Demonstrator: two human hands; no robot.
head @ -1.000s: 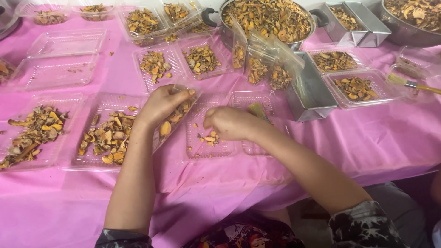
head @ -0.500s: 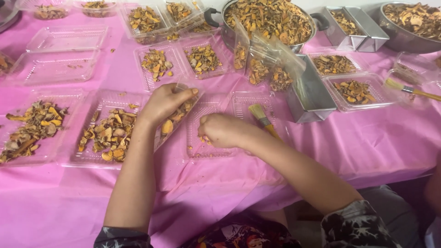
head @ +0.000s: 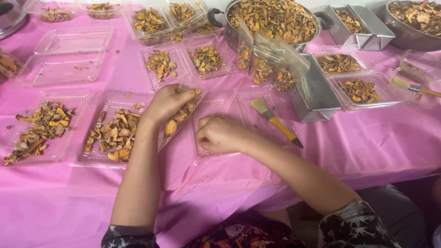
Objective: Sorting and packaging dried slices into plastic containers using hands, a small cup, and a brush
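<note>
Sorting dried orange-brown pieces into clear trays on pink surface (head: pixel 376 138).
Left hand (head: pixel 167 103) grips tilted clear tray (head: pixel 181 119) of pieces; right hand (head: pixel 220 134) curled closed in empty tray (head: pixel 216 108), yellow-handled brush (head: pixel 274 121) just beside.

Pink tablecloth (head: pixel 367 147), big metal pot (head: pixel 275 18), brush (head: pixel 275 121), steel tins (head: pixel 317 89)

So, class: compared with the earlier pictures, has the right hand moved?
Yes. The right hand has drawn left off the yellow-handled brush, which now lies uncovered beside the metal tin.
</note>
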